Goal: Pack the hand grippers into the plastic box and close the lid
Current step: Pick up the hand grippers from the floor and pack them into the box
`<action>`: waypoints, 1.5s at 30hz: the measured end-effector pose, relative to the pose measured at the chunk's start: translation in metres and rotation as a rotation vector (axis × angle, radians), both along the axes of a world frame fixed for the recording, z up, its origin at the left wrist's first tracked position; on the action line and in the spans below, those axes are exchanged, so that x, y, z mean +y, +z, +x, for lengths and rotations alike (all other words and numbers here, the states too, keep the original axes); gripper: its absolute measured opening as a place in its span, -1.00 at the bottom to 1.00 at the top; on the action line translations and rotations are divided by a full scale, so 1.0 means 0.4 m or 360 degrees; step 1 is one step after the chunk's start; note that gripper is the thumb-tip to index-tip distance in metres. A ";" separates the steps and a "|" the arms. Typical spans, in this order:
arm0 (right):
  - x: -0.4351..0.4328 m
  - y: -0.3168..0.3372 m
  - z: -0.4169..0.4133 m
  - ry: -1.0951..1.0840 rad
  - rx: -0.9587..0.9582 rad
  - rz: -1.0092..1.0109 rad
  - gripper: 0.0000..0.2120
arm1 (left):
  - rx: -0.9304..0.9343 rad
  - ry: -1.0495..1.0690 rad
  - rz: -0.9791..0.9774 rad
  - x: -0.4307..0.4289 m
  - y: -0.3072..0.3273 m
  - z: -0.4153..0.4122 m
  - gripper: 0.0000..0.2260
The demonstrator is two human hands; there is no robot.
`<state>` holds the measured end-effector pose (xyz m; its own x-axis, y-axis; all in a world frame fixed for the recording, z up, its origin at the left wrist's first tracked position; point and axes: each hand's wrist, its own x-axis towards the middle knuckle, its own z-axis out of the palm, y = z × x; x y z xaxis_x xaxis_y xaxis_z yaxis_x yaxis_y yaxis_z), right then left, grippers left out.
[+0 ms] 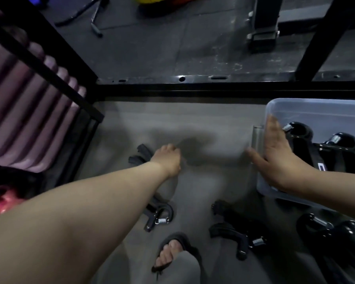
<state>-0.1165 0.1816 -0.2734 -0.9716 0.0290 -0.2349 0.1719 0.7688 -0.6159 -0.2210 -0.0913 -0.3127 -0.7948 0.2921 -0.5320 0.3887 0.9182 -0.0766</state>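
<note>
A clear plastic box point(316, 108) stands at the right on the grey floor, with two black hand grippers point(324, 148) lying inside. My right hand point(275, 156) rests flat and open on the box's left rim. My left hand point(168, 158) reaches to a black hand gripper point(139, 155) on the floor, fingers curled on it; the hold itself is hidden by the hand. Another hand gripper point(158, 216) lies under my left forearm. One more hand gripper point(234, 232) lies at the bottom centre, and further hand grippers point(332, 232) lie at the bottom right.
A black metal rack frame point(193, 87) crosses the view behind the working area. Pink ribbed mats point(19, 111) sit at the left under a black bar. My sandalled foot point(172, 255) is at the bottom centre. Gym gear stands on the dark floor beyond.
</note>
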 end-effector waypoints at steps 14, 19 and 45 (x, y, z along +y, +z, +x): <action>0.006 -0.021 0.011 -0.0008 0.0109 -0.0043 -0.15 | -0.0104 0.0108 -0.0555 -0.113 -0.021 -0.011 -0.37; 0.003 -0.013 0.012 -0.0024 0.0098 -0.0085 -0.15 | -0.0120 0.0158 -0.0674 -0.128 -0.030 -0.024 -0.25; 0.007 0.030 0.012 0.0030 -0.0005 -0.0030 -0.14 | 0.0002 0.1342 0.1653 0.196 0.084 -0.014 -0.89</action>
